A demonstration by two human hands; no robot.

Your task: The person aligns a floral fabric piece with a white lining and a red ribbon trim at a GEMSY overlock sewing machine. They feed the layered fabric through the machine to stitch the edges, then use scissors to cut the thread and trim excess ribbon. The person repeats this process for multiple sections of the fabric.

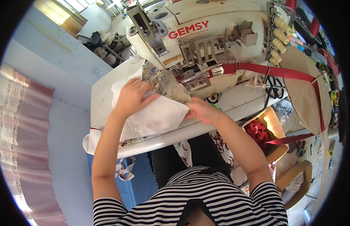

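Note:
A piece of white fabric point(149, 116), with a beige patterned fabric point(168, 86) along its far side, lies on the table in front of the sewing machine point(220, 41). Over its left part, my left hand point(133, 97) is closed on the white fabric, thumb toward the right. At the right corner, my right hand point(202, 110) pinches the fabric edge; its fingertips are partly hidden by the cloth. Dark red binding tape point(273, 70) runs from the right through a metal folder point(199, 76) beside the patterned cloth. The needle area is hard to make out.
A cardboard box point(279, 124) with red tape stands right of the table point(235, 103); a cardboard sheet point(301, 86) rises behind it. Thread cones and spools crowd the far right. At left are a wall and a pink curtain point(35, 139). White strips point(125, 169) hang below the table's front edge.

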